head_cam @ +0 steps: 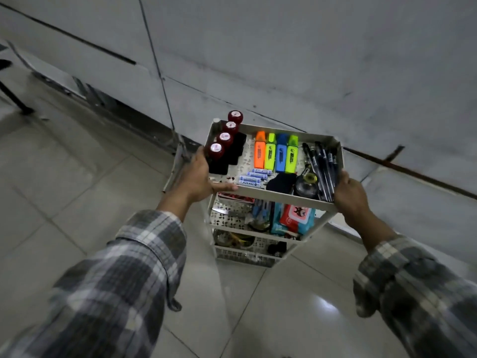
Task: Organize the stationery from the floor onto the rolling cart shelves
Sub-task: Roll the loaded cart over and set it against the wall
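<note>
A white rolling cart (pixel 276 196) with three shelves stands on the tiled floor near a grey wall. My left hand (pixel 200 174) grips the top shelf's near-left corner, and my right hand (pixel 348 189) grips its near-right corner. The top shelf holds several red-topped stamps (pixel 224 143), highlighters (pixel 275 153) in orange, yellow, blue and green, white battery-like tubes (pixel 254 177), black pens (pixel 324 166), a black cloth (pixel 281 182) and a tape roll (pixel 307 183). A red and blue wipes pack (pixel 295 217) lies on the middle shelf. Dark small items fill the bottom shelf (pixel 247 255).
A grey panelled wall (pixel 284 60) runs behind the cart. Pale glossy floor tiles (pixel 77 177) spread to the left and in front. A black stand leg (pixel 15 99) is at the far left.
</note>
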